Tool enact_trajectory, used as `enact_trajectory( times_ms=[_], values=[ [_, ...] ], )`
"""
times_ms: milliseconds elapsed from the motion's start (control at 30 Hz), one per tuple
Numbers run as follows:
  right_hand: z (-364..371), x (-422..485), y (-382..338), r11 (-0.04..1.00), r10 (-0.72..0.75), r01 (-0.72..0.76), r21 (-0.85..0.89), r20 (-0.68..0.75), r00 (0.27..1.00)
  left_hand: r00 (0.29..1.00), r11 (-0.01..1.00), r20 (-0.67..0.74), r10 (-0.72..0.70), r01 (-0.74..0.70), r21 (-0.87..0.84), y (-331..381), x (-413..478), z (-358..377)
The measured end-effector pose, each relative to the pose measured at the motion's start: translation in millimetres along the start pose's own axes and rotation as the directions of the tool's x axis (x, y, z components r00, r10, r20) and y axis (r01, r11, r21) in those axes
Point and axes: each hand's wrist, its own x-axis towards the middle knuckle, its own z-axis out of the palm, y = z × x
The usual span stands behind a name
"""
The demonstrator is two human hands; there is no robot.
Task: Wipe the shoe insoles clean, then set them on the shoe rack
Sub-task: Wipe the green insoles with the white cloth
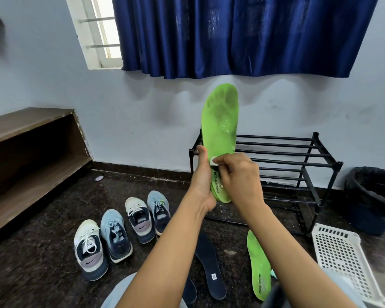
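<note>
the left hand (201, 187) is holding a green insole (220, 121) upright in front of the black shoe rack (298, 152), its grip wrapping the heel end. the right hand (240, 174) is pinching a small white wipe (213, 161) against the insole's middle, the fingers covering most of it. a second green insole (257, 263) is lying on the floor, partly behind the right forearm, beside a navy insole (209, 263). the frame edge is cutting off a white basket (340, 252).

Four shoes (90, 250), four insoles (220, 130), one rack (298, 152), one basket (340, 258), one bin (371, 196).
</note>
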Motion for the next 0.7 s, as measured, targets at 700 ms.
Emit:
enact_trajectory(
  times_ms=[700],
  values=[
    [-5,-1,-5,0.976,0.084,-0.086,0.200,0.019,0.996,0.999,0.999,0.002,-0.044,0.044,-0.010,-5,-1,-2]
  ],
)
